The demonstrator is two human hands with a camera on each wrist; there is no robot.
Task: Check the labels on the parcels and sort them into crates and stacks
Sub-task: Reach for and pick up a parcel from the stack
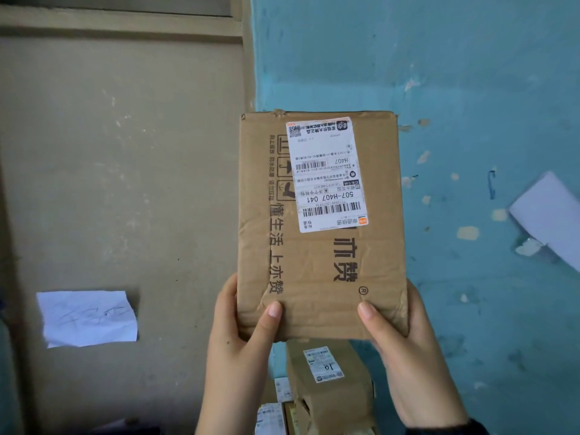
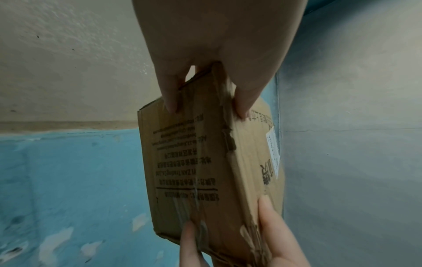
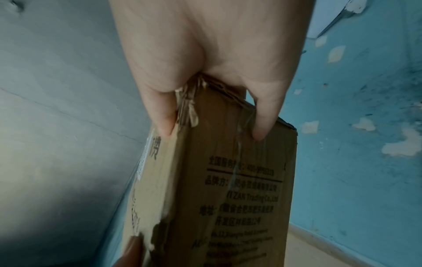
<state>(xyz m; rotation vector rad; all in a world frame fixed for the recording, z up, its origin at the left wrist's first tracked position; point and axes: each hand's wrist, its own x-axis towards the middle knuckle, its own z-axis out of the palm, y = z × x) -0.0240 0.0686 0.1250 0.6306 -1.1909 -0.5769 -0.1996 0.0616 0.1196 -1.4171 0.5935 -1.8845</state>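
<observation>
I hold a flat brown cardboard parcel point(image 1: 320, 265) up in front of me, its printed face towards me. A white shipping label point(image 1: 326, 174) on its upper half sits upside down and reads 507-H407 041. My left hand point(image 1: 251, 321) grips the lower left corner, thumb on the front and fingers behind. My right hand point(image 1: 389, 328) grips the lower right corner the same way. In the left wrist view my left hand point(image 2: 207, 110) pinches the taped edge of the parcel point(image 2: 189, 162). The right wrist view has my right hand point(image 3: 211, 132) clamped on the torn corner of the parcel point(image 3: 228, 180).
Below the held parcel lie other labelled cardboard parcels point(image 1: 326, 368), one marked 10. A brown panel point(image 1: 125, 152) at the left carries a handwritten paper note point(image 1: 89, 318). The peeling blue wall point(image 1: 470, 89) at the right holds another white sheet point(image 1: 552, 215).
</observation>
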